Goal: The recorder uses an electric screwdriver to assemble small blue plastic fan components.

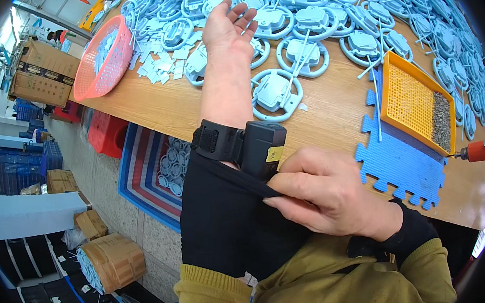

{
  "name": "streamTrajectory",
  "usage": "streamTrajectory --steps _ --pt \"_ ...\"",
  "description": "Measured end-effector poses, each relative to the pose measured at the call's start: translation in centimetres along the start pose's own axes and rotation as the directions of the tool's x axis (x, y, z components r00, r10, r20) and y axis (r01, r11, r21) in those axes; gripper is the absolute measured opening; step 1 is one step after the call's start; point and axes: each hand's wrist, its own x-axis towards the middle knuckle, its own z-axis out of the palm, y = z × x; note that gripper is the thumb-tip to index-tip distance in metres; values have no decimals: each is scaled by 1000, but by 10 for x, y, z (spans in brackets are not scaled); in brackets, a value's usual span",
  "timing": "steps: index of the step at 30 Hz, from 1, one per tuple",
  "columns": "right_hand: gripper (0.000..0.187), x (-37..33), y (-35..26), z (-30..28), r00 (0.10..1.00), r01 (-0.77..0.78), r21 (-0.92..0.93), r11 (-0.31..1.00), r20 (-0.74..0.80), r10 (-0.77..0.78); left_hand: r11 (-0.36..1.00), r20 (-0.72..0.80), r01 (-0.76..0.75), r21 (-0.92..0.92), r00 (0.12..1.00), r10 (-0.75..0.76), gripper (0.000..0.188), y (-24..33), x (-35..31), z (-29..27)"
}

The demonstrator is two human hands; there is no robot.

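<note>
My left hand [227,30] stretches out over the workbench, palm partly turned up and fingers apart, with nothing in it. Close by lie many light blue plastic toy steering wheels [275,92], heaped toward the back. On my left wrist sits a black strap with a black box-shaped device [262,144]. My right hand [331,190] pinches the edge of the black sleeve [218,204] on my left forearm, just below the device. The pinched cloth is pulled taut toward the right.
A pink basket [116,67] stands at the table's left edge beside small light blue pieces [162,66]. At right, a yellow tray [408,90] of screws rests on a blue foam mat [400,162], near a red-handled screwdriver [473,152]. A striped bag [142,176] and cardboard boxes [114,258] occupy the floor.
</note>
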Motion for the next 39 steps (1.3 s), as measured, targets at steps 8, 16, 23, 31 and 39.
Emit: streamTrajectory --steps 8,16,23,31,39 --pt "12 -16 37 -10 976 -216 8 976 9 216 998 -58 5 -59 998 -9 28 17 3 -14" --pt "11 -50 22 -46 954 -299 -30 954 18 300 872 -7 -176 457 980 201 40 7 -10 -5" --pt "14 -144 -20 -159 899 -318 -429 846 -421 125 -204 782 -779 593 617 -86 48 3 -70 -16" --pt "78 -214 -19 -289 544 -383 -155 911 -835 87 -249 711 -780 574 626 -321 54 -15 -83 -38" --pt "56 -187 18 -284 744 -123 471 874 -539 395 -312 680 -692 651 714 -164 59 -33 -97 -34"
